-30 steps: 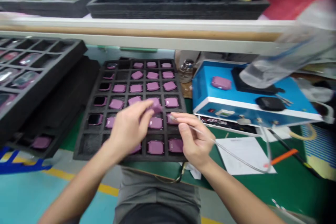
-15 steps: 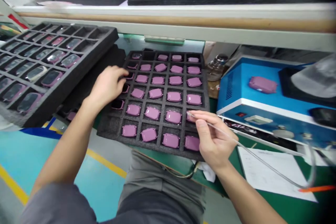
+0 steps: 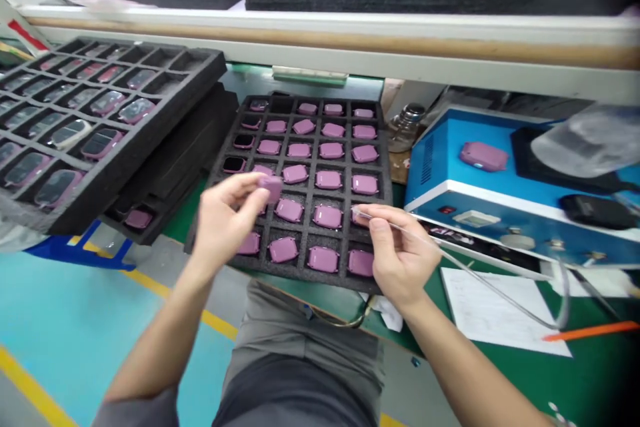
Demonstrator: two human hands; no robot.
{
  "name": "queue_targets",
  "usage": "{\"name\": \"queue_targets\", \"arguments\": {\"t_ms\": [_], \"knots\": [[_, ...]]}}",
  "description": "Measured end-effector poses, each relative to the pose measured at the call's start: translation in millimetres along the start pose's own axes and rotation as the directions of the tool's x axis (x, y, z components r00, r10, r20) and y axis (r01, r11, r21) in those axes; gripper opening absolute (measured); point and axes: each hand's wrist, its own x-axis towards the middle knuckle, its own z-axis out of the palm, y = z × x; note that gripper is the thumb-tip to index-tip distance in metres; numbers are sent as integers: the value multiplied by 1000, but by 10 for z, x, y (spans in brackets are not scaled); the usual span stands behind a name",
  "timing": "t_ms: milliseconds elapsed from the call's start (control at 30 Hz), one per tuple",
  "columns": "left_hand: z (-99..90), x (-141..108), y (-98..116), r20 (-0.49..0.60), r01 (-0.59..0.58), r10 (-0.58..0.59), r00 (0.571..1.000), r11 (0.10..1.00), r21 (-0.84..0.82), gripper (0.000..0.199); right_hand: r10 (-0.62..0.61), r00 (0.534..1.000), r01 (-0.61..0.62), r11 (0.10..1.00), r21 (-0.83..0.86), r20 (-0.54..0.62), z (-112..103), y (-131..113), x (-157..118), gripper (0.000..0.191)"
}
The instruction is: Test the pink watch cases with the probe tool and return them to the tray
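My left hand (image 3: 225,220) pinches a purple watch case (image 3: 271,187) between thumb and fingers, raised over a black foam tray (image 3: 310,278). Rows of similar purple watch cases fill many of the tray's compartments; a few in the left column show dark faces. Over the tray's right side, my right hand (image 3: 403,257) is closed around the end of a thin clear tube (image 3: 480,288). Its narrow tip points left, close to a watch case partly hidden by my fingers. From the hand, the tube curves right towards the blue machine (image 3: 435,163).
Another foam tray (image 3: 150,130) of watches sits tilted on stacked trays at the left. A purple case (image 3: 483,156) lies on the machine. Paper (image 3: 495,310) and an orange stick (image 3: 590,331) lie right. A shelf edge (image 3: 320,30) crosses behind.
My left hand has come right and nearer from the tray's left column, and now holds a purple watch case up. My right hand keeps its hold on the tube, almost unmoved.
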Motion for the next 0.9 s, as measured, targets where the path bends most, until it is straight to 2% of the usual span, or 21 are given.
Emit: {"name": "queue_targets", "arguments": {"t_ms": [67,133,233,567,900], "knots": [[436,-151,79,93,142,-123,988,958,-248,30,-8,1000,8,1000,-2,3,-4,3,10,14],[796,-263,123,163,242,-194,967,894,-376,28,-23,1000,23,1000,-20,20,-11,9,30,15],[1072,-332,159,175,260,-201,964,849,-460,25,-63,997,66,996,-56,50,-20,17,67,17],[1103,-345,143,160,165,-99,982,861,-480,19,-64,995,70,995,-77,77,-27,12,106,21],[1100,-351,139,178,204,-141,974,885,-419,22,-42,997,49,993,-106,66,-23,-1,104,19]]}}
